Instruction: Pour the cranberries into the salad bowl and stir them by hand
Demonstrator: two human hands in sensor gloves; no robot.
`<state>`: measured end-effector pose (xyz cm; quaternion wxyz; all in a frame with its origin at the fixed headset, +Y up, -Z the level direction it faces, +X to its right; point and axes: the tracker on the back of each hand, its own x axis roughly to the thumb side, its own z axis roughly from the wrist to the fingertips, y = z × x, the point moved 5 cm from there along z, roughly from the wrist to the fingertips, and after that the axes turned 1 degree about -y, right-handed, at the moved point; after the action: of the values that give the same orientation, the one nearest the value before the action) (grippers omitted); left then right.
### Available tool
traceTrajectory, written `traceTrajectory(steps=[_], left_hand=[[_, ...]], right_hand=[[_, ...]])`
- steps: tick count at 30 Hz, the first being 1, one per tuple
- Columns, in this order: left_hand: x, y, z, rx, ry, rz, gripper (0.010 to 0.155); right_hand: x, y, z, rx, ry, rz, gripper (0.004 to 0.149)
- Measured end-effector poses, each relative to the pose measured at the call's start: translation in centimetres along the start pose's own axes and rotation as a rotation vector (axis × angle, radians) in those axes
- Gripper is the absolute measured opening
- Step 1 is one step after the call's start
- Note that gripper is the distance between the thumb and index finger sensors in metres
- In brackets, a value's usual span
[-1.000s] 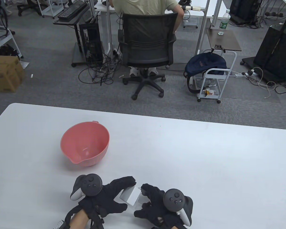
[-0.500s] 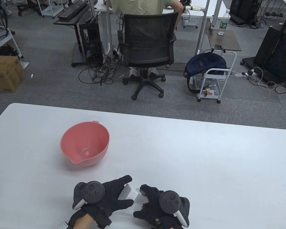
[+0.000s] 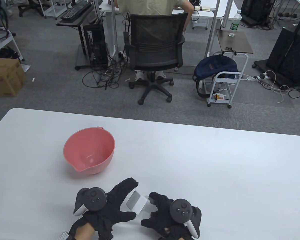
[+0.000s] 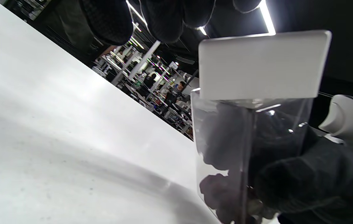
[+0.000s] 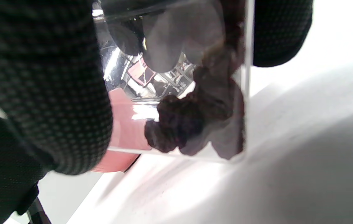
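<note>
A small clear box with dark cranberries in its bottom stands near the table's front edge. My right hand grips this box from the right, its fingers wrapped round the walls. The box's white lid is tilted up off the box and stands above its rim in the left wrist view. It sits between the fingers and thumb of my left hand, whose fingertips hang beside it. The empty pink salad bowl stands to the upper left, apart from both hands.
The white table stretches wide to the right and behind the bowl. Beyond its far edge a person sits in a black office chair, with desks, cables and a small cart on the floor.
The lid has tipped up from lying flat on the box. My left hand's fingers have stretched out and shifted slightly left. The right hand has stayed on the box.
</note>
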<state>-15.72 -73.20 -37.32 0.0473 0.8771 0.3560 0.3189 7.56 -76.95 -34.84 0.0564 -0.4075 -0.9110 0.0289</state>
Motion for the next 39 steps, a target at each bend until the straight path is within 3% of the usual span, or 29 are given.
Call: traceTrajectory(steps=[11,18,32,36,39], left_hand=[[0.8,0.8,0.1,-0.116,0.049,0.013,0.092],[0.6,0.5,0.2,-0.07,0.015,0.036,0.078],[-0.4,0.1,-0.2,0.143,-0.154,0.113,0.089],[-0.8,0.8,-0.2,0.061,-0.188,0.06,0.098],[-0.7,0.9,0.1,-0.033,-0.099,-0.051,0.099]], right_hand=[[0.0,0.0,0.0,0.005,0.009,0.0,0.098],[0.1,-0.1,-0.1,0.012,0.017,-0.029,0.098],[0.4,-0.4,-0.1,0.009,0.023,-0.064,0.098],[0.1,0.0,-0.1,-0.005,0.01,-0.046,0.098],[0.0,0.1,-0.1,-0.007,0.008,-0.041,0.098]])
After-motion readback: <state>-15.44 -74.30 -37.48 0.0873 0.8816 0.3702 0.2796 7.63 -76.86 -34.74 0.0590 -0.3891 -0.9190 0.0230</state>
